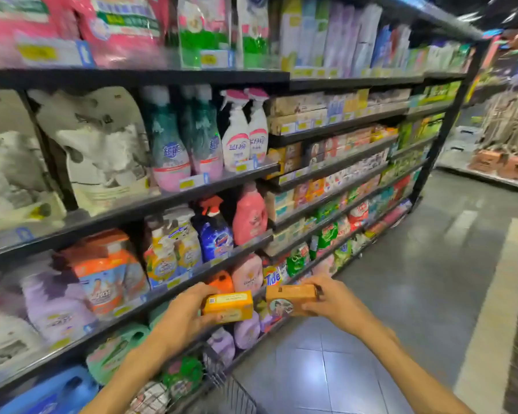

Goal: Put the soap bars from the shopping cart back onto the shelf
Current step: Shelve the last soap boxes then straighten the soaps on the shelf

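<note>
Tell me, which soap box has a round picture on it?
The brown soap box in the right hand. The yellow soap box in the left hand shows only labels.

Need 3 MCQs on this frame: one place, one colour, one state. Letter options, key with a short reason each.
1. Where is the shopping cart?
A. At the bottom of the view, below the hands
B. Far down the aisle
C. On the top shelf

2. What colour is the soap box in the left hand?
A. Blue
B. Yellow
C. White

3. What is the right hand doing?
A. Hanging idle, holding nothing
B. Pushing the cart handle
C. Gripping a brown soap box

Key:
1 A, the wire basket shows at the bottom edge between the forearms.
2 B, the box is yellow with an orange band.
3 C, fingers and thumb curl round the brown box, held up in front of the shelf.
</note>
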